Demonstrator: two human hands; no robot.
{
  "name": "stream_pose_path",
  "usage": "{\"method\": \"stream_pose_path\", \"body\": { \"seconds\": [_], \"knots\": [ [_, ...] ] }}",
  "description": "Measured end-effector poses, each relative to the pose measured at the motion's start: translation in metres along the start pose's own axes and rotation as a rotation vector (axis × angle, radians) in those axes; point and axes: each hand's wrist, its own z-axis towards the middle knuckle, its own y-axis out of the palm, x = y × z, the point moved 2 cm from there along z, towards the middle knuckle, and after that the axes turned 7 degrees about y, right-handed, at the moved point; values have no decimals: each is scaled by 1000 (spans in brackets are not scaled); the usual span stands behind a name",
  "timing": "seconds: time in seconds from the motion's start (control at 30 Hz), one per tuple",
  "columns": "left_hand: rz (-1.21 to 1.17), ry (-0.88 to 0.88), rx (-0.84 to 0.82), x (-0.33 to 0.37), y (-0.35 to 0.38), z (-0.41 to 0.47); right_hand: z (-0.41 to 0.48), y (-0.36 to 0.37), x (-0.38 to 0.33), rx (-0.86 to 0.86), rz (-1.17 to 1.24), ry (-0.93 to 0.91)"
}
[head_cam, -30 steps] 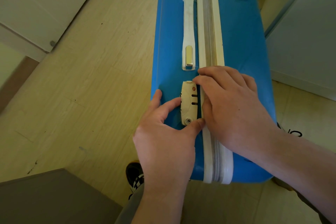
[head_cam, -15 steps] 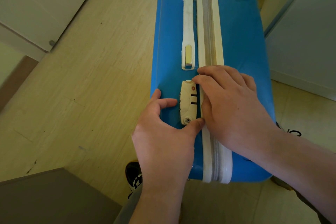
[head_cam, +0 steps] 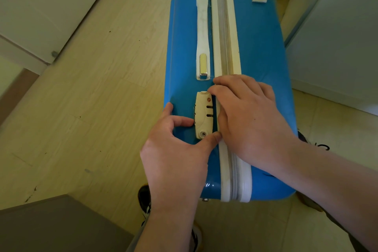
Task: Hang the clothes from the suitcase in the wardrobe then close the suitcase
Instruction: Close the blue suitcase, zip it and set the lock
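Suitcase (head_cam: 261, 51): blue hard shell, standing on edge on the pale plank floor (head_cam: 92, 108), running from frame centre to 12 o'clock. White zipper band (head_cam: 225, 26) along its middle reads as closed.

Edges/room:
- 9 o'clock side: open floor from the shell's left edge out to a white panel (head_cam: 41, 6) at 10 o'clock.
- 3 o'clock side: pale cabinet (head_cam: 337, 47) near the right edge, only a narrow strip of floor between.
- 7 o'clock: grey block (head_cam: 51, 225), apart from the shell.
- 6 o'clock: dark shoe (head_cam: 144, 200) just beside the near bottom corner.

White carry handle (head_cam: 202, 26) lies flat, just left of the band; cream combination lock (head_cam: 203, 116) sits below it.

Left hand (head_cam: 176, 159): pinches the lock, index finger (head_cam: 182, 121) curled against the dial side, thumb (head_cam: 210, 139) at its lower right corner, another fingertip on the shell's left edge.

Right hand (head_cam: 249, 120): palm down across the band, fingers bent, tips at the lock's top. Whether it grips anything underneath: cannot tell.
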Motion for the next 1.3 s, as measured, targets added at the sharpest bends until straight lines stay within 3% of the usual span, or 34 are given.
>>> {"method": "stream_pose_path", "body": {
  "seconds": [0.3,1.3],
  "knots": [
    [6,2,71,2,0,-3,-2,-2,-3,-24,9,25],
    [53,-5,26,1,-1,1,-2,1,0,0,9,2]
  ]
}}
